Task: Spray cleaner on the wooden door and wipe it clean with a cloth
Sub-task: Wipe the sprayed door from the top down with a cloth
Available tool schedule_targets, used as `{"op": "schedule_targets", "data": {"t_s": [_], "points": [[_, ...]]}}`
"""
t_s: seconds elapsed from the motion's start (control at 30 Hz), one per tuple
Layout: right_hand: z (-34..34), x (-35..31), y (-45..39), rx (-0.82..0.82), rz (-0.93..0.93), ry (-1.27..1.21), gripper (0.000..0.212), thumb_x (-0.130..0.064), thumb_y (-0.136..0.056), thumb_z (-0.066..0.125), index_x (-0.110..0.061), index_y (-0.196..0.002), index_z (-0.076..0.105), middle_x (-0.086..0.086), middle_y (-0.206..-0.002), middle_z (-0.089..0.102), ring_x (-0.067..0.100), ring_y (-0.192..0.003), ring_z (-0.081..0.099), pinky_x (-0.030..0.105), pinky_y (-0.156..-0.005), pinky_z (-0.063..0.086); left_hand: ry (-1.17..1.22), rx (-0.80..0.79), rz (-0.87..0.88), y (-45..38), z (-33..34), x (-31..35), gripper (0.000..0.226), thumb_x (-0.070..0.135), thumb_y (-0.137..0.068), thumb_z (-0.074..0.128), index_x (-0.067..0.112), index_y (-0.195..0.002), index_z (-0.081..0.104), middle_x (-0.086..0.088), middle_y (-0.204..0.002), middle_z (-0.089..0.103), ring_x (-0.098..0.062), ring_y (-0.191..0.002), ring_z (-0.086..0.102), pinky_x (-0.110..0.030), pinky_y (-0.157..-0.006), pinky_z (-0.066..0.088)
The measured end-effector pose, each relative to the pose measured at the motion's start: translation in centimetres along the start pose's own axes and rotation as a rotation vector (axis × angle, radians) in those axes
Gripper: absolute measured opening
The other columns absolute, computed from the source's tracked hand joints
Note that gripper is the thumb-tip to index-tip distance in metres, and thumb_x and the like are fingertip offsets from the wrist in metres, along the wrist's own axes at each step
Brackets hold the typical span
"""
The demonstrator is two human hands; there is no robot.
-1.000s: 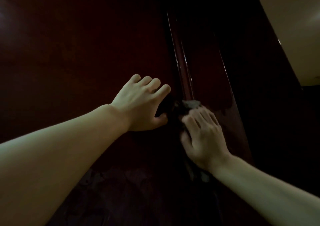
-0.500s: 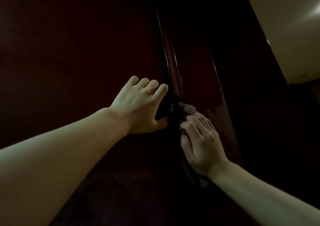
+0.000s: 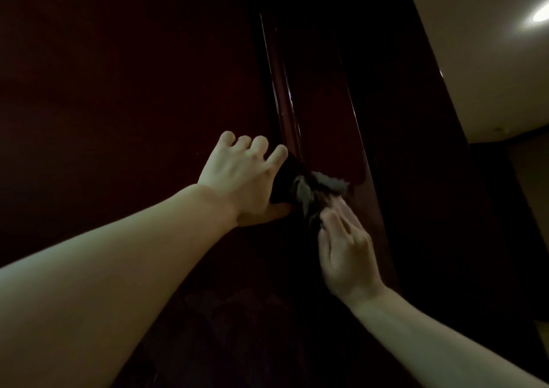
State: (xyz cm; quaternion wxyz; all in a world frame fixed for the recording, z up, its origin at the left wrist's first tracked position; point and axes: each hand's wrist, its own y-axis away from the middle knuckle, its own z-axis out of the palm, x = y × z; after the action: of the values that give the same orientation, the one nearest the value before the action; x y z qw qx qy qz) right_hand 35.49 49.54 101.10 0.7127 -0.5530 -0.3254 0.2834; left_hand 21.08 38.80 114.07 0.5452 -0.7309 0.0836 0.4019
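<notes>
The dark red-brown wooden door (image 3: 124, 96) fills the left and middle of the view, and its glossy edge strip (image 3: 286, 114) runs up the centre. My left hand (image 3: 243, 176) rests on the door beside that strip, fingers bent over the edge and thumb underneath. My right hand (image 3: 344, 245) holds a bunched grey cloth (image 3: 322, 187) against the glossy panel just right of the strip. The cloth sticks out past its blurred fingertips. No spray bottle is in view.
A pale wall (image 3: 487, 69) shows at the upper right, with a bright ceiling light (image 3: 542, 14) at the frame's edge. A dark frame post (image 3: 416, 149) stands between the door and that wall. The lighting is very dim.
My right hand has slid slightly down and right with the cloth, its fingers now blurred. My left hand's fingers have bent more at the door edge. The view has tilted a little.
</notes>
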Motion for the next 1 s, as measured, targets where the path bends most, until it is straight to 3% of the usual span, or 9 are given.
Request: {"op": "schedule_targets", "data": {"t_s": [0.1,0.2,0.37,0.5,0.57,0.7,0.83,0.93,1.0], "points": [[-0.9,1.0,2.1,-0.002,-0.089,0.054,0.014,-0.007,-0.087,0.042,-0.009,-0.100,0.048,0.019,-0.121,0.062,0.034,-0.120,0.055,0.045,-0.107,0.041,-0.014,-0.007,0.000,-0.1,-0.1,0.5,0.095,0.085,-0.073,0.018,0.021,-0.144,0.022,-0.008,-0.129,0.046,-0.025,-0.114,0.049,-0.040,-0.100,0.033],[-1.2,2.4,0.0,0.012,-0.145,0.097,0.014,-0.013,-0.083,0.047,-0.014,-0.097,0.046,0.012,-0.112,0.056,0.031,-0.104,0.052,0.044,-0.086,0.050,0.006,0.010,-0.010,-0.5,-0.2,1.0,0.095,0.084,-0.076,0.016,0.019,-0.145,0.021,-0.008,-0.133,0.045,-0.024,-0.116,0.048,-0.039,-0.099,0.032],[-1.0,4.9,-5.7,0.110,-0.026,0.119,0.017,-0.024,-0.086,0.048,-0.009,-0.089,0.056,0.011,-0.091,0.056,0.029,-0.085,0.054,0.043,-0.072,0.049,-0.011,0.055,-0.062,-1.1,0.3,2.0,0.105,0.082,-0.073,0.001,0.011,-0.150,0.012,-0.007,-0.136,0.045,-0.024,-0.118,0.050,-0.039,-0.098,0.035],[-1.3,4.9,-4.5,0.115,-0.046,0.047,0.026,-0.022,-0.085,0.049,-0.016,-0.110,0.048,0.003,-0.090,0.060,0.019,-0.077,0.061,0.028,-0.067,0.046,0.006,0.075,-0.099,-2.0,0.5,2.5,0.101,0.080,-0.076,0.007,0.010,-0.146,0.025,-0.011,-0.130,0.051,-0.028,-0.112,0.054,-0.042,-0.093,0.038],[-1.8,4.9,-2.2,0.087,-0.128,0.076,0.033,-0.018,-0.084,0.052,-0.018,-0.117,0.050,0.002,-0.088,0.059,0.018,-0.073,0.059,0.029,-0.063,0.047,-0.013,0.074,-0.103,-2.2,0.6,2.9,0.099,0.080,-0.077,0.010,0.009,-0.145,0.027,-0.012,-0.128,0.053,-0.029,-0.110,0.056,-0.043,-0.093,0.038],[-2.4,5.7,-0.4,0.054,-0.240,0.107,0.014,-0.018,-0.085,0.056,-0.012,-0.093,0.067,0.005,-0.079,0.052,0.021,-0.066,0.052,0.034,-0.053,0.043,-0.048,0.050,-0.099,-2.9,0.4,3.6,0.096,0.080,-0.078,0.013,0.011,-0.142,0.031,-0.011,-0.126,0.055,-0.028,-0.109,0.057,-0.042,-0.093,0.038],[-2.1,7.3,-4.2,0.051,-0.115,0.107,0.024,-0.036,-0.094,0.054,-0.014,-0.087,0.061,0.005,-0.080,0.053,0.026,-0.071,0.056,0.035,-0.059,0.042,-0.035,0.106,-0.007,-3.9,0.2,4.5,0.084,0.076,-0.080,0.025,0.011,-0.127,0.048,-0.010,-0.110,0.060,-0.027,-0.091,0.062,-0.040,-0.082,0.041],[-1.8,8.1,-6.4,0.099,0.038,0.060,0.019,-0.031,-0.094,0.058,-0.013,-0.092,0.064,0.004,-0.083,0.055,0.025,-0.076,0.058,0.033,-0.060,0.044,-0.008,0.177,0.055,-4.6,0.2,5.5,0.072,0.069,-0.080,0.035,0.010,-0.116,0.053,-0.009,-0.101,0.060,-0.026,-0.083,0.061,-0.038,-0.075,0.041],[-1.8,7.9,-5.2,0.109,0.045,0.064,0.012,-0.024,-0.092,0.063,-0.012,-0.093,0.062,0.004,-0.085,0.055,0.024,-0.076,0.058,0.034,-0.057,0.047,0.009,0.188,0.092,-4.9,0.3,6.1,0.069,0.068,-0.080,0.037,0.010,-0.114,0.054,-0.008,-0.099,0.059,-0.025,-0.081,0.059,-0.038,-0.074,0.041]]}}
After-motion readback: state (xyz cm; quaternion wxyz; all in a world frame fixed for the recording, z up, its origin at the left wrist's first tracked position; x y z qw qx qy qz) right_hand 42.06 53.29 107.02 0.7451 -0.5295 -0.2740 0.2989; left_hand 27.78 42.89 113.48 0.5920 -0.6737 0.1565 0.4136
